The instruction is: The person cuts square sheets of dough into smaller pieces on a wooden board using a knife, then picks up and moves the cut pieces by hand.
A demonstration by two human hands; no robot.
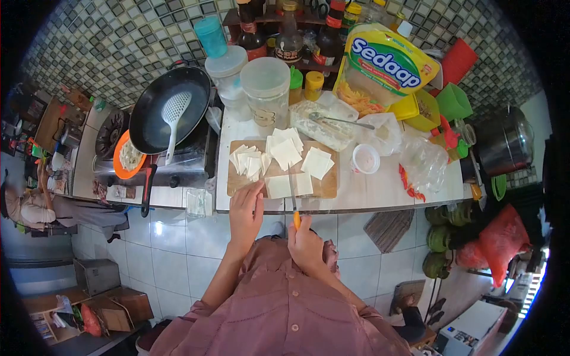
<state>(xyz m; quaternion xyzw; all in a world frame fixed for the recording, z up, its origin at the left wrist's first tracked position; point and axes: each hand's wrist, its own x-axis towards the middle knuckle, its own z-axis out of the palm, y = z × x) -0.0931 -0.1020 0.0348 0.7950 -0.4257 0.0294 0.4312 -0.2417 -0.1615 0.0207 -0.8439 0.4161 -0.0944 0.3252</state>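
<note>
My right hand point(306, 240) is closed round the orange handle of a knife point(297, 219). The blade points away from me, across a pale rectangular sheet stack point(279, 187) at the near side of a wooden cutting board point(326, 188). With its fingers stretched out, my left hand point(245, 207) lies at the board's front edge, fingertips by the left end of that stack. Behind it are more thin, pale sheets, like dough wrappers: a square pile point(285, 153) in the middle, another pile point(317, 163) on the right, and smaller fanned pieces point(246, 161) on the left.
Left of the board, a black frying pan point(151, 127) with a white slotted spatula point(176, 110) sits on the stove beside an orange plate point(123, 172). Clear jars point(265, 95), a small white cup point(366, 159) and plastic bags point(424, 160) surround the board. Another person point(44, 204) is at far left.
</note>
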